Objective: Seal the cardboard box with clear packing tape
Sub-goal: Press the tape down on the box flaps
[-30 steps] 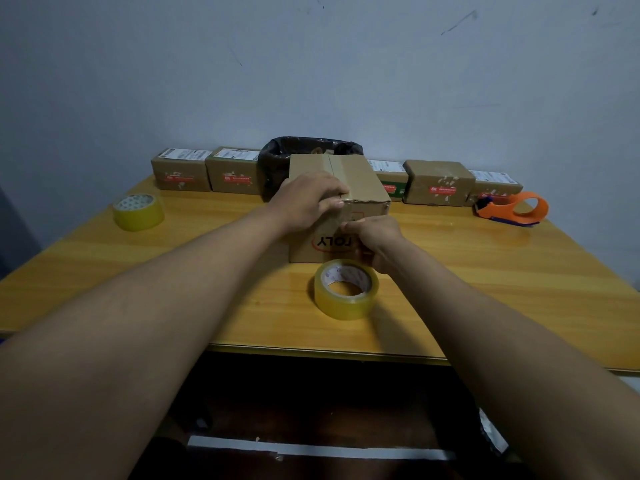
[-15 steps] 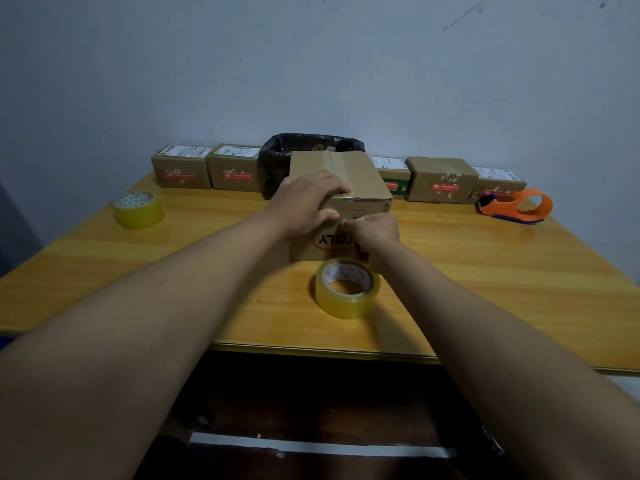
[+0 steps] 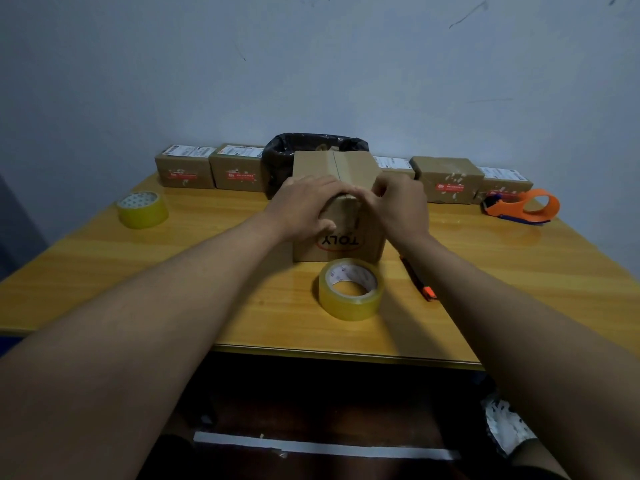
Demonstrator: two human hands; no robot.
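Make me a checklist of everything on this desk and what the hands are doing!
Surface: yellow wooden table, glossy, against a pale wall.
Job's things: cardboard box mid-table, flaps closed; tape roll lying flat in front of it.
Clutter: second tape roll far left; orange tape dispenser far right; orange-tipped pen or cutter beside the box; small parcels along the wall; black-lined bin behind the box.
Grippers: left hand and right hand both press the box's top front edge.
Cables: nothing seen.
Surroundings: dark floor below, a white strip.
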